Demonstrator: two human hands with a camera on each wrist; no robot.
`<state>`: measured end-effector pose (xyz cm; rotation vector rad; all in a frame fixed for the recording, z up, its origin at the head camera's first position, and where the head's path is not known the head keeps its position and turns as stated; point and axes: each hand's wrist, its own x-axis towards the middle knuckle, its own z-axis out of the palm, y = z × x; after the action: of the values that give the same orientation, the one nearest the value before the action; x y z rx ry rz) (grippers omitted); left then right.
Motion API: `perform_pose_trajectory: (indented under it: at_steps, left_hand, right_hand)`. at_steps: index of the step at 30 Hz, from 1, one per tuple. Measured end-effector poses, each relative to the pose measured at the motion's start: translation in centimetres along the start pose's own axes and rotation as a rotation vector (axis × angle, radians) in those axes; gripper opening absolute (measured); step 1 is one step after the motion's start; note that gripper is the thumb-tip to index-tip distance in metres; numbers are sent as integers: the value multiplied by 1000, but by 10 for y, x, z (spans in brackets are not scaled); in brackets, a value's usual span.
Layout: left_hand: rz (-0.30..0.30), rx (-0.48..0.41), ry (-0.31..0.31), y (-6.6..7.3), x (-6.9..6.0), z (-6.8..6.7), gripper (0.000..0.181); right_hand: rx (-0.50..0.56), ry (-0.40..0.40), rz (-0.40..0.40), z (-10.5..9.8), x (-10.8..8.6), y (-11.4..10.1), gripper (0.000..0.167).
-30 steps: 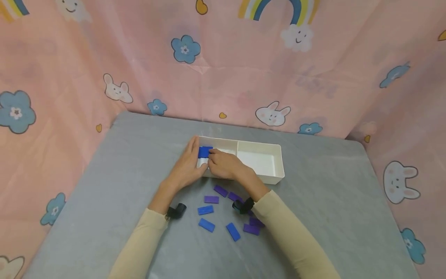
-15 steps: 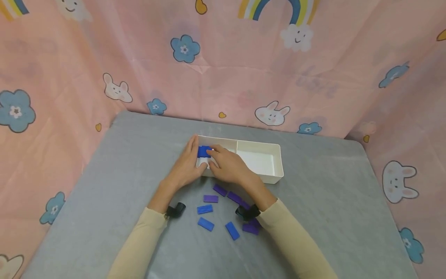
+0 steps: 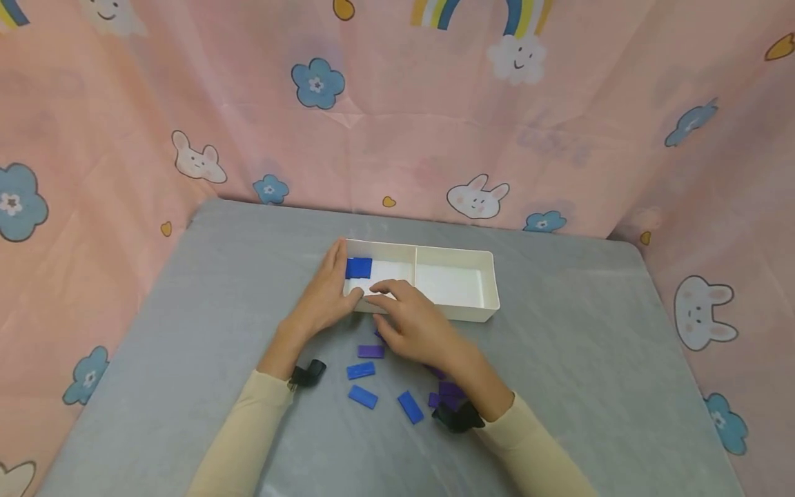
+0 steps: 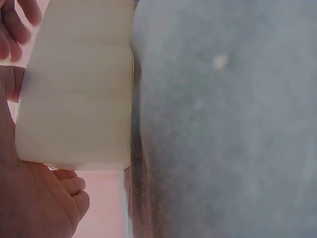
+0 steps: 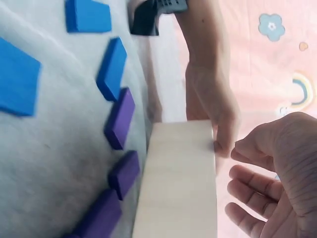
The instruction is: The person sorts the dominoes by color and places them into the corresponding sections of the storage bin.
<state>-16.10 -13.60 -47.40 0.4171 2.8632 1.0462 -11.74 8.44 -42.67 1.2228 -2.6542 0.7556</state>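
Note:
A white two-compartment box (image 3: pixel 466 314) stands near the back of the table. My left hand (image 3: pixel 319 293) holds its left end, the thumb over the front rim and the fingers along the end wall. Blue blocks (image 3: pixel 359 268) lie side by side at the left of the left compartment; their exact number is hard to tell. Over the box's front rim hovers my right hand (image 3: pixel 419 324), fingers loosely bent and apart. In the right wrist view that hand (image 5: pixel 277 173) has nothing between thumb and fingers.
Several loose blocks lie in front of the box: blue ones (image 3: pixel 363 397) towards the middle and purple ones (image 3: pixel 370 351), some partly hidden under my right hand and wrist. A pink patterned curtain (image 3: pixel 385 138) hangs behind the grey-covered table (image 3: pixel 577 359).
My right hand has come away from the blue blocks in the box, back over the front rim, and its fingers have spread. My left hand keeps its place on the box.

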Motion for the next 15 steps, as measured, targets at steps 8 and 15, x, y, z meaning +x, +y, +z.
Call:
perform_pose_trajectory:
  at_steps: [8, 15]
  left_hand:
    - [-9, -2, 5, 2, -2, 1, 99]
    - [-11, -6, 10, 2, -1, 0, 99]
  right_hand:
    - [59, -120, -60, 16, -16, -23, 26]
    - [97, -192, -94, 41, -27, -31, 22]
